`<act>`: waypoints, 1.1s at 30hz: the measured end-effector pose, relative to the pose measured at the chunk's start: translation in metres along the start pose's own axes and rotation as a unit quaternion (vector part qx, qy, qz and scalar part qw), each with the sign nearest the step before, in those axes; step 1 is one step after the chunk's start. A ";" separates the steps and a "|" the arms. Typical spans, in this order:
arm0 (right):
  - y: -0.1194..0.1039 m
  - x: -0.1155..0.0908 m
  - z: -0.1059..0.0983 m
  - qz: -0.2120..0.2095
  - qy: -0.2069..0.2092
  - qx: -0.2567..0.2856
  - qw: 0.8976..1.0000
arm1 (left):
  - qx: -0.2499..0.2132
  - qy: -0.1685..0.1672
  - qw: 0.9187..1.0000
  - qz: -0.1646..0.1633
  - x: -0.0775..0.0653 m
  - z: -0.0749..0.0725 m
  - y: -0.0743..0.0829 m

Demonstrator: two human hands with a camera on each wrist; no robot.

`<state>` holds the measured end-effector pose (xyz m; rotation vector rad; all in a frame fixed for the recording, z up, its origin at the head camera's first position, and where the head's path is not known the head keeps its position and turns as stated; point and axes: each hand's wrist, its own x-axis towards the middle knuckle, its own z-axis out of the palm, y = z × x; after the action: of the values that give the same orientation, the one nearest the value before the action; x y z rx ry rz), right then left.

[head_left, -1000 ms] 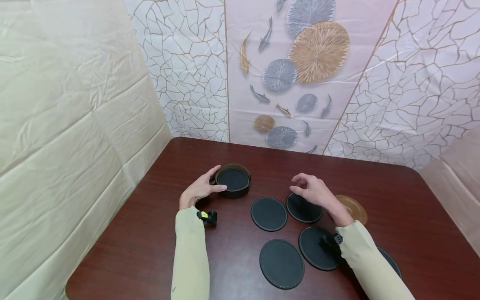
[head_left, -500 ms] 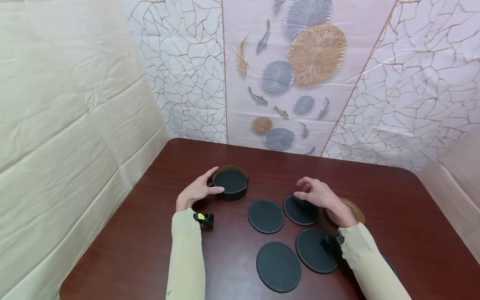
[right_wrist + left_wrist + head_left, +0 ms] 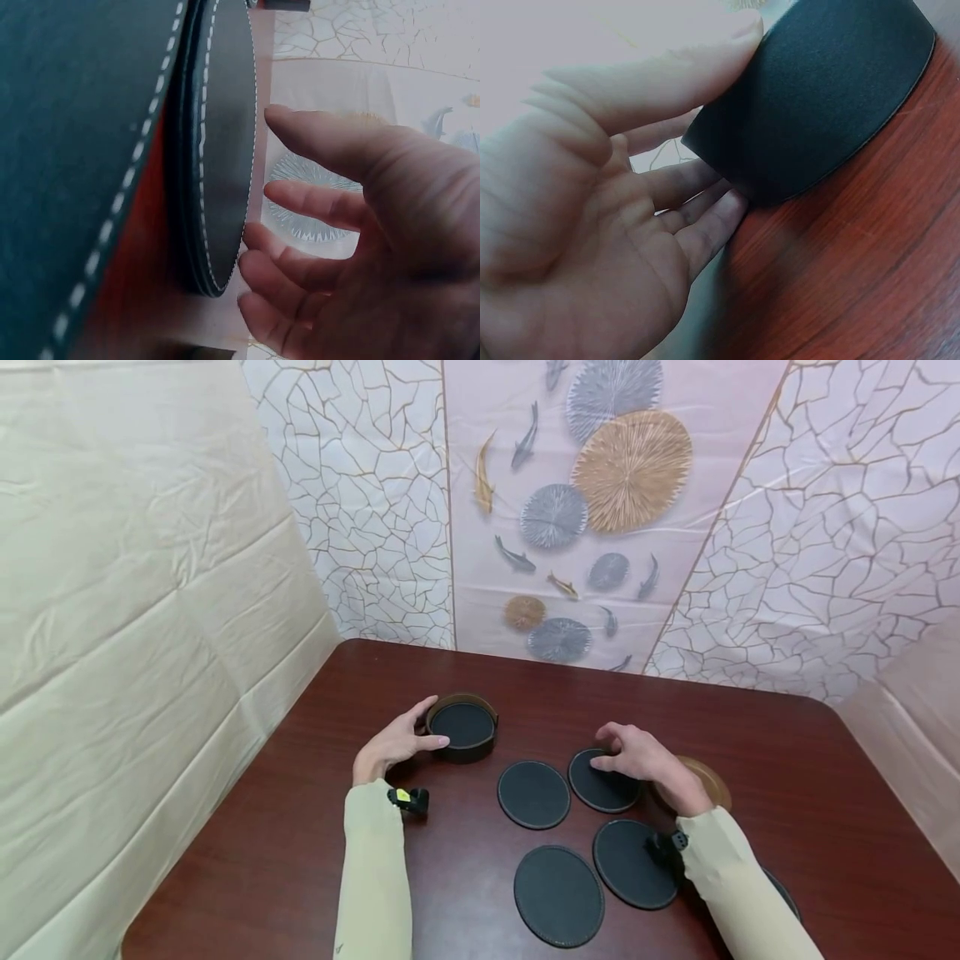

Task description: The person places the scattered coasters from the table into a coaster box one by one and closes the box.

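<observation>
My left hand [image 3: 396,745] rests round the left side of a round black coaster holder [image 3: 467,751], thumb at the near rim and fingers at the far side. A dark coaster [image 3: 460,723] lies inside it. In the left wrist view the thumb presses the holder's wall [image 3: 840,97] by a cut end. My right hand [image 3: 637,755] hovers low over a black coaster [image 3: 592,789], fingers loosely bent, thumb above its surface. In the right wrist view the fingertips come right to the edge of this white-stitched coaster [image 3: 229,135], and the thumb stands apart from them.
More black coasters lie flat on the brown table [image 3: 450,877]: one to the left [image 3: 533,795], two nearer, including a front coaster [image 3: 558,896], and one partly under the right sleeve. A tan round disc [image 3: 708,783] sits behind the right wrist. Patterned cloth [image 3: 375,527] hangs behind.
My right hand has shifted slightly right and lowered towards the back coaster, its thumb now over it. The left hand stays at the holder. The view has moved slightly.
</observation>
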<state>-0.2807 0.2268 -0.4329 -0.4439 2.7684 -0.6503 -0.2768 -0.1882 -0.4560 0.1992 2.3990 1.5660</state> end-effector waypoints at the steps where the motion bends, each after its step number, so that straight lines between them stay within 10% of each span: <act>1: 0.001 0.000 0.001 0.002 0.002 -0.005 1.000 | -0.001 -0.001 1.000 0.000 0.000 0.000 0.000; 33: 0.003 -0.003 -0.005 0.045 -0.053 -0.014 0.997 | 0.005 0.001 1.000 -0.016 0.001 0.001 -0.002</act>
<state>-0.2799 0.2323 -0.4291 -0.3461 2.6824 -0.5512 -0.2776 -0.1880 -0.4578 0.1615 2.3993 1.5420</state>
